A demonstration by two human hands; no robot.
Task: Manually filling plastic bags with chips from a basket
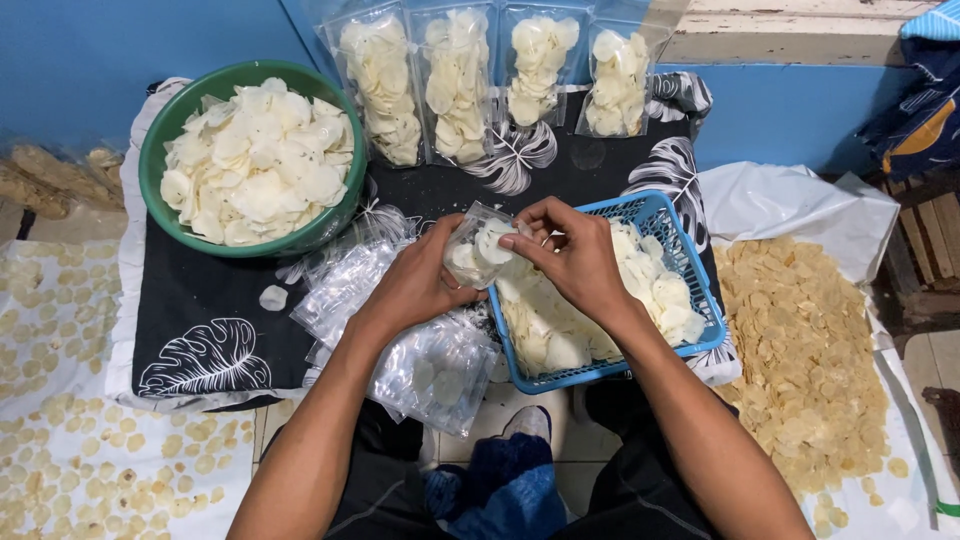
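Head view, person seated at a low surface covered by a black cloth with white leaf print (200,310).

Left hand (425,280) was curled around a small clear plastic bag (478,248), fingers closed on its lower half, bag held mouth-up and tilted toward the right. The bag sat between the two hands, just above the near-left corner of the blue plastic basket (690,262). It was partly filled with pale white chips. Judged: the cupped grip kept the mouth open and steady for loading.

Right hand (575,255) was at the bag's mouth, fingertips pinched together on one or more chips; exact count could not be told. It hovered over the basket, which held a heap of the same white chips (560,320), so the reach from supply to bag was short.

Surroundings: green bowl (160,140) heaped with chips, far left on the cloth. Four filled clear bags (490,75) stood upright in a row against the blue wall (100,50), well apart from the hands. A loose pile of empty clear bags (420,350) lay under and beside the left forearm. Yellowish chips (800,360) were spread on white sheeting to the right; smaller pale discs (70,450) were spread at left.

Nothing stood between the hands and the basket.
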